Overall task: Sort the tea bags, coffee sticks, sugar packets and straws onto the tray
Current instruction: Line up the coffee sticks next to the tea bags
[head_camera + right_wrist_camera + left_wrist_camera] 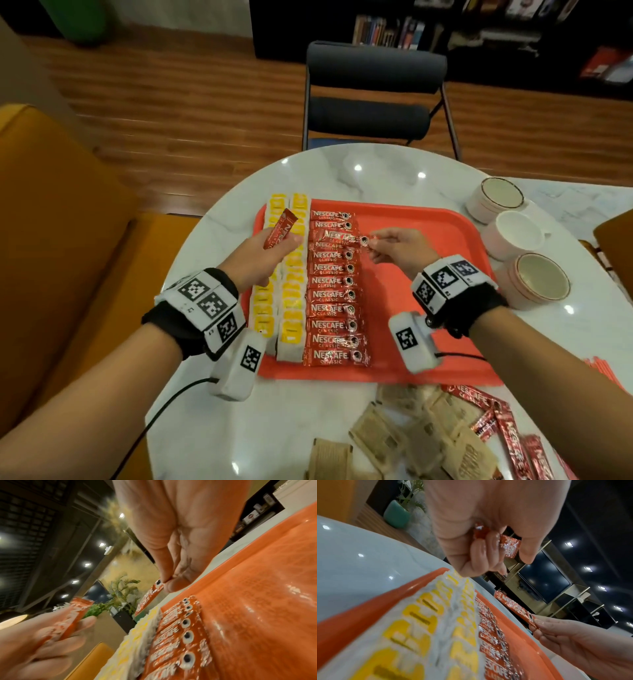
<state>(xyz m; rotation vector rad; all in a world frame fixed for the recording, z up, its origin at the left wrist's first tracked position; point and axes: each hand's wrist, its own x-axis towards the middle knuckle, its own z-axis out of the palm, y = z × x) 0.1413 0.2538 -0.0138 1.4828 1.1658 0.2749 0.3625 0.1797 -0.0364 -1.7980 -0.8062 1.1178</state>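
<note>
Sugar packets solely head-view

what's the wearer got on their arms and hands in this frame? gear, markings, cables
Both forearms are bare, no sleeves or gloves. The left hand and right hand each sit ahead of a black wrist strap carrying white blocks printed with black square fiducial markers. A white camera module with its own marker hangs under each wrist: left module, right module. A black cable trails from each module.
</note>
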